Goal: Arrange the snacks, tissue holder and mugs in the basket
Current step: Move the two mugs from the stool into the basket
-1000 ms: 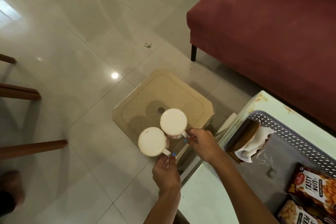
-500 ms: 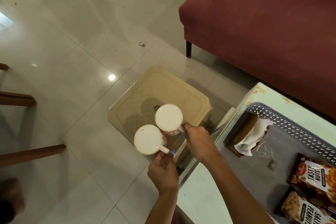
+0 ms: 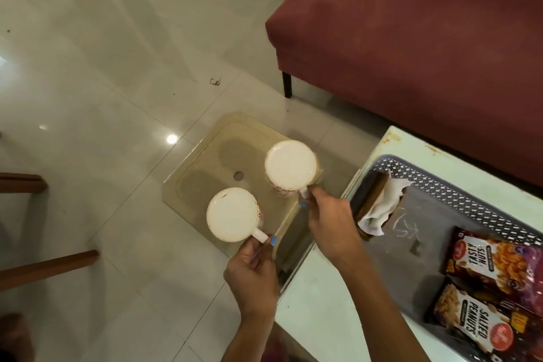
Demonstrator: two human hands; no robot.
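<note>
Two white mugs up in the air, one per hand! The left hand (image 3: 253, 276) pinches the handle of the near mug (image 3: 232, 214), grip curled tight on it, over the front corner of the tan stool (image 3: 205, 161) on the floor. The right hand (image 3: 332, 223) pinches the handle of the far mug (image 3: 291, 164), fingers wrapped round it, just off the stool's right edge and close to the counter (image 3: 317, 311) edge. Both mugs show their pale round faces to the camera; whether that is rim or base, I cannot tell.

On the counter sits the grey basket (image 3: 458, 194), perforated wall running along its far side. The tissue holder (image 3: 373, 203) stands in its left end, white tissue spilling out. The Tasty Nuts pack (image 3: 493, 264) and the Salted Peanuts pack (image 3: 476, 320) lie at the right end, touching. Between holder and packs, a bare patch of basket floor. A red sofa (image 3: 411, 53) lies beyond; tiled floor (image 3: 102, 67) spreads wide to the left.
</note>
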